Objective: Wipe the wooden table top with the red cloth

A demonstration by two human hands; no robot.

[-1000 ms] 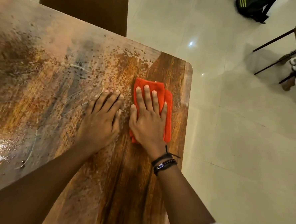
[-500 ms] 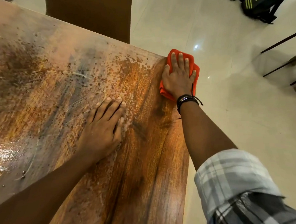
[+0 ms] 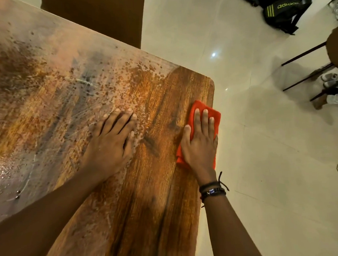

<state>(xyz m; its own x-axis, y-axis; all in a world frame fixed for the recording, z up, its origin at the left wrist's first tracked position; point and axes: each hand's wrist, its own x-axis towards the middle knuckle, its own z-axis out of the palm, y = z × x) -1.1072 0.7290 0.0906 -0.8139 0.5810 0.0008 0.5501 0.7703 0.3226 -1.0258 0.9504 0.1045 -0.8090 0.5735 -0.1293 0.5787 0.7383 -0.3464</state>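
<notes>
Red cloth (image 3: 197, 110), folded, lies flat on the wooden table top (image 3: 150, 218) at its right edge, a little short of the rounded far corner; its right side reaches the edge or just past it, I cannot tell which. I see the right hand (image 3: 200, 145) spread palm-down on top of it, fingers straight and close together, pressing rather than gripping; nothing is pinched or wrapped in the fist. Red shows beyond the fingertips and along both sides of the palm.

Left hand (image 3: 110, 143) rests flat on the bare wood, well left of the cloth, fingers together and pointing away from me, holding nothing. Both forearms are bare. Dark bracelets (image 3: 212, 191) circle the right wrist, one with a small blue bead or clasp.

Surface notes: the strip of table between the hands and under the right arm shows clean, dark grain. To the left and far side the wood carries a pale cloudy film broken by brown speckles, with a wet glare at the far left edge of my view.

Beyond the table: pale tiled floor (image 3: 265, 161), a brown chair back (image 3: 98, 17) at the far side, a black bag (image 3: 283, 12) with yellow-green lettering on the floor, and thin dark furniture legs (image 3: 302, 54) at right.
</notes>
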